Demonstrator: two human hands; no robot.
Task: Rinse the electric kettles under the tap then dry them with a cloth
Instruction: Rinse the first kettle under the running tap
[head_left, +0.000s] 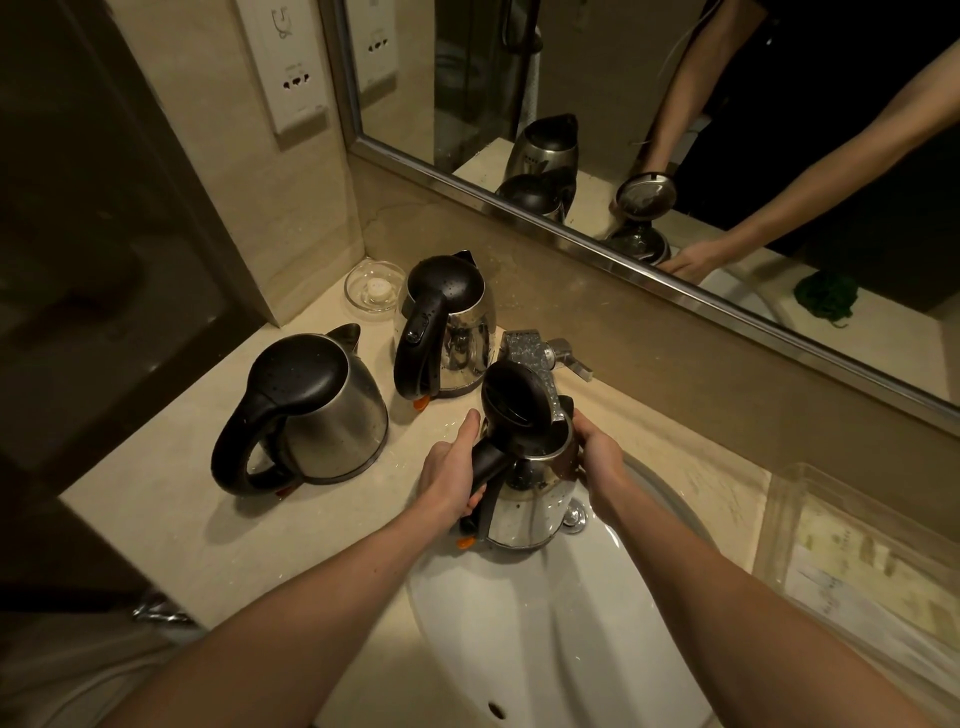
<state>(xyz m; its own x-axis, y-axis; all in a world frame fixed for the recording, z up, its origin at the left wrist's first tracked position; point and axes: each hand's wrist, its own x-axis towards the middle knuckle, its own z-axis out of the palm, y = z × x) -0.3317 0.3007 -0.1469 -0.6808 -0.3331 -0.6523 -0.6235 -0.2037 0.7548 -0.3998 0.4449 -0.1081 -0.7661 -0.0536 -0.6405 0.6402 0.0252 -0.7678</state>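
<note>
You held one kettle (524, 499) over the white sink (519, 623), upright, with its black lid (511, 397) flipped open beneath the tap (540, 358). Your left hand (452, 475) was clenched around the kettle's black handle, thumb pointing up along it, and your right hand (597, 462) was pressed against the far side of its shiny body near the rim, fingers wrapped round it. Whether water was running could not be told. To the left of your left hand a second kettle (306, 415) stood on the beige counter (156, 519), lid closed, handle toward you. Beyond your left hand a third kettle (441, 327) stood close beside the tap, also closed, with droplets on its lid. Farther left of it, in the corner, sat a small glass dish (374, 286). Behind everything the mirror (623, 104) showed your arms and the kettles, plus a green cloth (826, 296) seen only in reflection.
</note>
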